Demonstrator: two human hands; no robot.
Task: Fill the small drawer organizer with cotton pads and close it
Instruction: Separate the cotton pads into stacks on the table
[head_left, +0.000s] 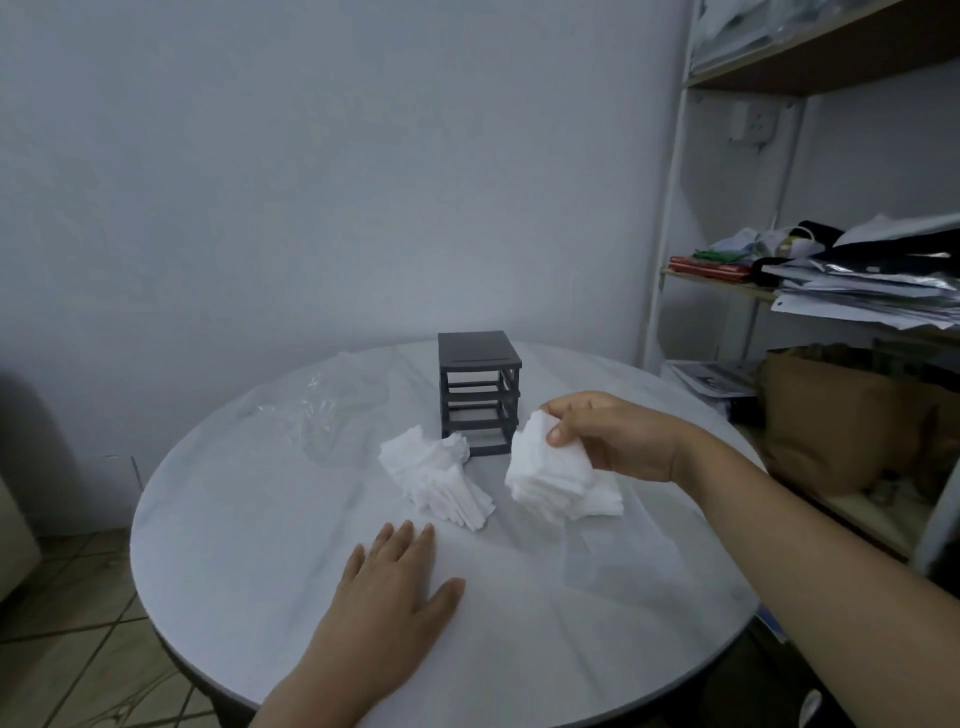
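Observation:
A small dark grey drawer organizer (479, 391) stands near the far side of the round white table (260, 519); its frame looks open, with no drawers visible in it. My right hand (613, 436) grips a thick stack of white square cotton pads (556, 478) just right of the organizer, the stack's lower end touching the table. A second fanned-out pile of cotton pads (436, 475) lies in front of the organizer. My left hand (395, 587) rests flat on the table, palm down, fingers apart, just short of that pile.
A crumpled clear plastic bag (332, 410) lies left of the organizer. A faint clear plastic box (608, 561) sits under my right forearm. On the right, a shelf unit (670, 218) holds papers, and a brown bag (841, 415) sits beside the table.

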